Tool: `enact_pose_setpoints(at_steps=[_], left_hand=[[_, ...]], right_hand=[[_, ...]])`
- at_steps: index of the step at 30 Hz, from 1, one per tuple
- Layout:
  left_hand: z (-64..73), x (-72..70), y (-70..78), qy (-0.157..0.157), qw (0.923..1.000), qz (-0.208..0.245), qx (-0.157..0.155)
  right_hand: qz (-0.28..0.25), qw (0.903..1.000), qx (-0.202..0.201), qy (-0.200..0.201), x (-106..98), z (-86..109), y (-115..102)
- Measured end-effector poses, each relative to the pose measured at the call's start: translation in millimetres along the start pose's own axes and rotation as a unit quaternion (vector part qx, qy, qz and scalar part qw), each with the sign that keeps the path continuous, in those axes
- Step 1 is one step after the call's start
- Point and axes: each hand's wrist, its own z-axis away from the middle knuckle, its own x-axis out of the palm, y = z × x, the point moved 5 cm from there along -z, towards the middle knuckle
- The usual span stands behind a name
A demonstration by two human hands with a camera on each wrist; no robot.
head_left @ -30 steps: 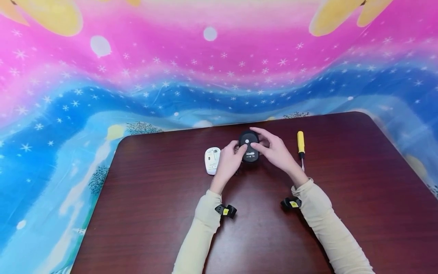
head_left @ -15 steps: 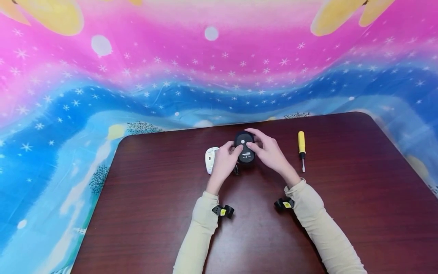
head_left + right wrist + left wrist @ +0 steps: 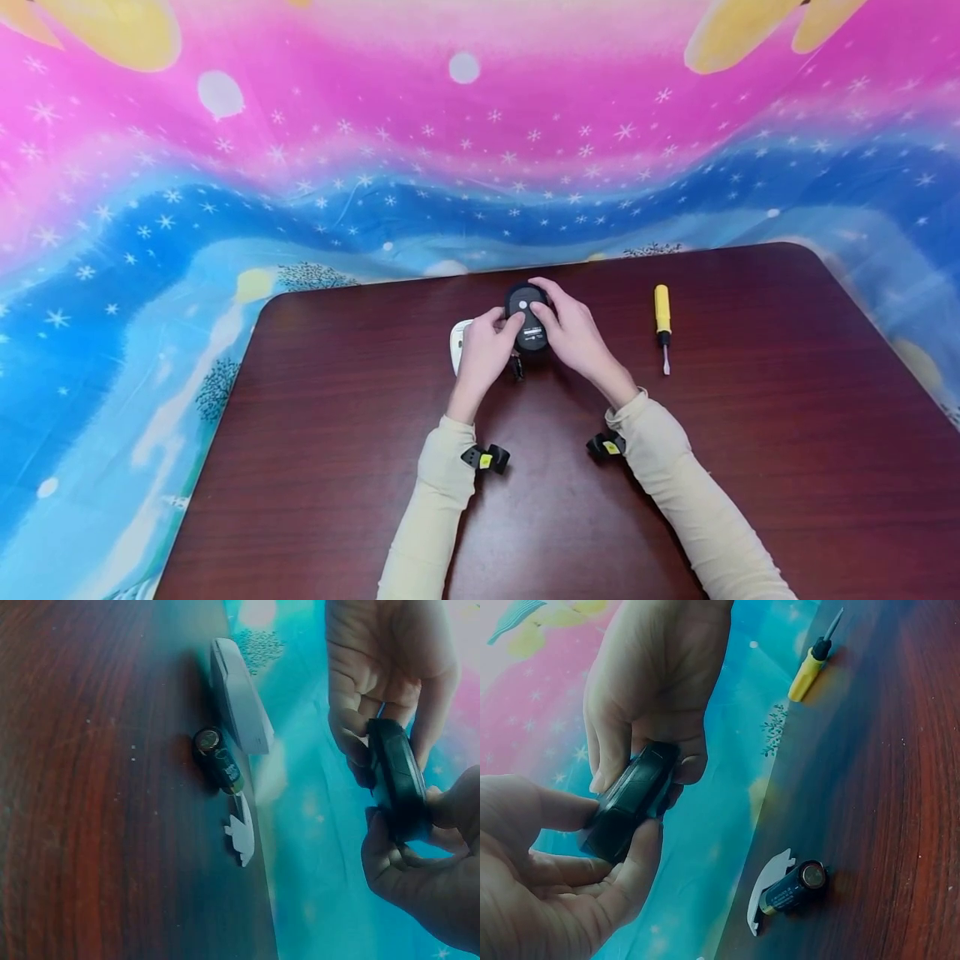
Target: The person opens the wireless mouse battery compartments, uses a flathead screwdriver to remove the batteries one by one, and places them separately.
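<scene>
Both hands hold a black computer mouse (image 3: pixel 533 339) above the far middle of the table, its underside with a white dot and a label turned up toward the head camera. My left hand (image 3: pixel 483 354) pinches its left edge, thumb on the underside. My right hand (image 3: pixel 579 333) grips the right side, thumb also on the underside and index finger reaching over the far end. A white mouse (image 3: pixel 457 346) lies on the table, partly hidden behind the left hand. Near it are a dark battery (image 3: pixel 217 761) and a small white cover (image 3: pixel 242 834), seen below the hands in the wrist views.
A screwdriver (image 3: pixel 662 312) with a yellow handle lies to the right of the hands, tip toward the person. The dark red wooden table (image 3: pixel 337 433) ends just beyond the hands, where a printed cloth (image 3: pixel 420 208) hangs.
Both hands have shifted left with the black mouse, now covering more of the white mouse. The screwdriver, first partly hidden by the right wrist, shows whole.
</scene>
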Motion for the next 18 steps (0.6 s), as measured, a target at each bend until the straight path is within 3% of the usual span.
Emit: enact_pose_setpoints(at_steps=[11, 18], left_hand=[[0.1, -1.2, -2.9, -0.015, 0.9999, -0.003, -0.006], [-0.2, 0.8, -2.4, -0.027, 0.9995, 0.014, -0.012]], right_hand=[[0.031, 0.9989, -0.007, 0.035, 7.5, -3.0, 0.8], [0.0, 0.9979, 0.001, 0.064, -0.3, -2.2, 0.6]])
